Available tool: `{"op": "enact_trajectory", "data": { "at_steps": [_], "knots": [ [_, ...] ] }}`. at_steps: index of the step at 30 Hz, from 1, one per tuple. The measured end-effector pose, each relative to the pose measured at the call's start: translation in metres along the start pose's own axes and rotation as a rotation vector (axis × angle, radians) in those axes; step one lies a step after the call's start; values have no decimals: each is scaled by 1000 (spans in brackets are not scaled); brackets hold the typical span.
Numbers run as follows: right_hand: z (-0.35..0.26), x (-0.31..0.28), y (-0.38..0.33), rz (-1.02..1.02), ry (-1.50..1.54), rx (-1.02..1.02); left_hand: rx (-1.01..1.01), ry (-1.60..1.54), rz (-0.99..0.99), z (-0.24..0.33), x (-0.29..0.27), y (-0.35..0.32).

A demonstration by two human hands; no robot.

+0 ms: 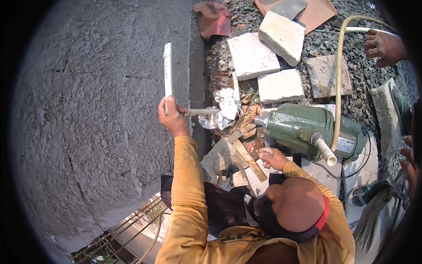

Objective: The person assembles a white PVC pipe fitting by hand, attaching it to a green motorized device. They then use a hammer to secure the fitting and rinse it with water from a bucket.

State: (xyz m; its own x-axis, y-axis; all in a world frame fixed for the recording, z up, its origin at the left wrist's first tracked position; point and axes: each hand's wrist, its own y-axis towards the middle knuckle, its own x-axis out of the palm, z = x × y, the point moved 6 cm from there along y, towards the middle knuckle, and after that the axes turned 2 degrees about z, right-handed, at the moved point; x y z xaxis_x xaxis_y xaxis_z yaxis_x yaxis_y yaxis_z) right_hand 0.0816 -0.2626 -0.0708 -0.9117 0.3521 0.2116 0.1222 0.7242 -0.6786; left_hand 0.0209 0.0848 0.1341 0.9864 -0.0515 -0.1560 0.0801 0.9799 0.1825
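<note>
Head view: smooth cream hose [338, 66], perhaps rubber.

Wall [88, 110] blocks left. Pump [307, 127], slabs [263, 53] and hose [338, 79] crowd right; a co-worker [263, 211] fills the near middle.

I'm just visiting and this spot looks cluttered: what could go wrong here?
The long white plastic pipe stands against the rough grey wall, held only by the yellow-sleeved co-worker's raised hand; it might slip. The cream hose and thin black cable loop around the green motor pump, so a foot could snag them. The pale stone blocks lie loose on gravel and may shift underfoot.
</note>
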Motion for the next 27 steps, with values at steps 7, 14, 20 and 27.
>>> {"op": "enact_trajectory", "data": {
  "at_steps": [7, 14, 20, 27],
  "knots": [
    [10, -3, -8, 89, 77, -59, -98, -15, -111, -8, 26, -5],
    [0, -6, -9, 90, 60, -29, 271, -247, -398, 242, -18, 56],
    [-7, -2, -8, 87, 34, -28, 271, -277, -497, 260, -42, 66],
    [-52, 17, -10, -103, -270, -238, 192, -221, -300, 205, -13, 35]
  ]
}}
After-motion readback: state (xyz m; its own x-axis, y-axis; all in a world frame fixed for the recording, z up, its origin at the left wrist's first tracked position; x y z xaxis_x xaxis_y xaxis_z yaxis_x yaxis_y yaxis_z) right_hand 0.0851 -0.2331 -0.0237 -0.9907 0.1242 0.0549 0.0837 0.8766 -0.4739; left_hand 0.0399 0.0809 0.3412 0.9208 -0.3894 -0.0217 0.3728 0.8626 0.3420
